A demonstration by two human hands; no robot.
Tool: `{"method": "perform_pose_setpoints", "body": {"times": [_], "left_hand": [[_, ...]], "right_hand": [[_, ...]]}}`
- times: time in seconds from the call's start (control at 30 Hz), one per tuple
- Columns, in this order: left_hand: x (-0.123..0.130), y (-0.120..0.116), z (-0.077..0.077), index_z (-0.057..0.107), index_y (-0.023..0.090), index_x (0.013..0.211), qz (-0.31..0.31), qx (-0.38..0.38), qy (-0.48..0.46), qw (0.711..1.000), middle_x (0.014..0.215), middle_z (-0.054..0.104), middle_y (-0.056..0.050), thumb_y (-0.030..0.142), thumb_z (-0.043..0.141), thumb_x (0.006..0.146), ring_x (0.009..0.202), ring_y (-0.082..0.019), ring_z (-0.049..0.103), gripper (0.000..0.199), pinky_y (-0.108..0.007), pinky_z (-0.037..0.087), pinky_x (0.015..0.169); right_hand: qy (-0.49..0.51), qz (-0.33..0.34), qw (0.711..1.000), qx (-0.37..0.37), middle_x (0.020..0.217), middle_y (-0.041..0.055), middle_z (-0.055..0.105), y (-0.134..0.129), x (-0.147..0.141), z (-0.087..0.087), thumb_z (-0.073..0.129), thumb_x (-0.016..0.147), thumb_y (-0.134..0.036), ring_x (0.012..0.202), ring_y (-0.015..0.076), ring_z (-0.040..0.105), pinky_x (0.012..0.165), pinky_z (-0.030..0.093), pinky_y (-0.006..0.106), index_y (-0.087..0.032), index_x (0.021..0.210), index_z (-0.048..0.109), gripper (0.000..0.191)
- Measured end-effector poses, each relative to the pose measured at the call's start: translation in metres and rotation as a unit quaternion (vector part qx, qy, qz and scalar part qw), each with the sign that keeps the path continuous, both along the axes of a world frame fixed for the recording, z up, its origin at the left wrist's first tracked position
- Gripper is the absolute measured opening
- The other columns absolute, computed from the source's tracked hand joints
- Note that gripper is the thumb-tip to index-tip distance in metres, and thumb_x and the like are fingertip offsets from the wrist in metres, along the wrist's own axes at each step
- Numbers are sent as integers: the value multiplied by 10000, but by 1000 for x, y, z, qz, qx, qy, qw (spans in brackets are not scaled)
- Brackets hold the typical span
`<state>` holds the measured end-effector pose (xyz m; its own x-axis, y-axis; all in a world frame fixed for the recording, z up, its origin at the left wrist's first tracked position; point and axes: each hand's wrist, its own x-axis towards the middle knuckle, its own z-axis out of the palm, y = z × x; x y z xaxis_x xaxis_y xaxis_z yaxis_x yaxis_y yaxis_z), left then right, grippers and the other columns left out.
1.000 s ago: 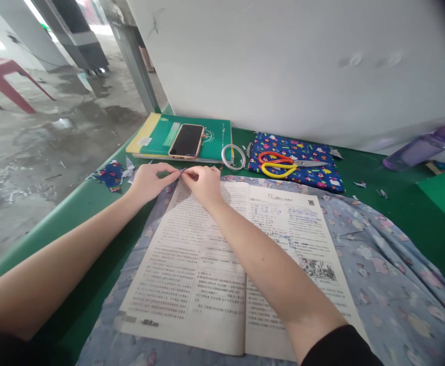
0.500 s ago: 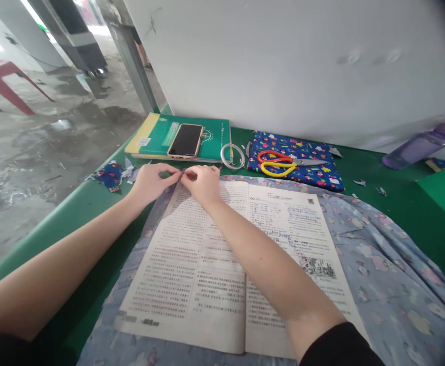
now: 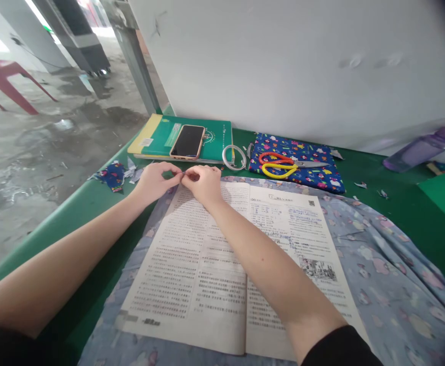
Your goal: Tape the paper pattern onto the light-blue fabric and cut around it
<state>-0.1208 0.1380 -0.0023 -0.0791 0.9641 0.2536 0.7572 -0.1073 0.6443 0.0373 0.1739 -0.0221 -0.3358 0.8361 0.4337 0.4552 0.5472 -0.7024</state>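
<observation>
On the green tabletop [image 3: 85,209], near the frame's centre, the left hand [image 3: 156,181] and right hand [image 3: 206,187] seem pinched on the cloth [image 3: 382,262], probably light and soft, best held by its edge.

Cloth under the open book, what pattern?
Grey-blue cloth with pale and pinkish figures, seen in head view.

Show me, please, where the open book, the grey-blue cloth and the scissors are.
Open book [image 3: 218,287]: head view, on the left page.
Grey-blue cloth [image 3: 378,264]: head view, on the part right of the book.
Scissors [image 3: 302,164]: head view, on the blades near the handles.
</observation>
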Motion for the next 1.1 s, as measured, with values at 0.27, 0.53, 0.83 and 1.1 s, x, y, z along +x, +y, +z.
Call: {"method": "perform_pose_setpoints", "body": {"times": [0.27, 0.53, 0.83, 1.1], "left_hand": [[-1, 1, 0, 693, 197, 814, -4, -16, 4, 1000, 862, 712, -33, 469, 587, 761, 595, -155, 601, 297, -257, 449, 561], [-1, 2, 0, 698, 205, 843, -13, -9, 17, 1000, 901, 720, -47, 484, 559, 780, 727, -197, 639, 319, -275, 469, 630], [-2, 1, -2, 685, 210, 851, 15, -12, 4, 1000, 877, 716, -19, 483, 560, 795, 683, -180, 627, 305, -268, 473, 645], [-4, 1, -1, 701, 229, 850, 21, 2, 0, 1000, 928, 729, -17, 472, 576, 777, 841, -222, 650, 283, -314, 493, 819]], "right_hand": [[11, 8, 1000, -10, 716, -58, 659, 1, 1, -1, 634, 801, -334, 779, 148, 592, 905, 295, 392, -231, 701, 628, 143], [18, 18, 999, -42, 739, -40, 677, 2, 3, 2, 612, 814, -366, 781, 158, 609, 919, 314, 401, -228, 713, 625, 172], [43, 16, 996, -72, 682, -43, 660, 1, 5, 6, 654, 770, -330, 754, 158, 614, 911, 338, 391, -223, 679, 619, 145], [27, 13, 999, -42, 762, -38, 717, -1, 3, 5, 627, 811, -321, 797, 167, 632, 920, 318, 401, -235, 721, 670, 132]]}}
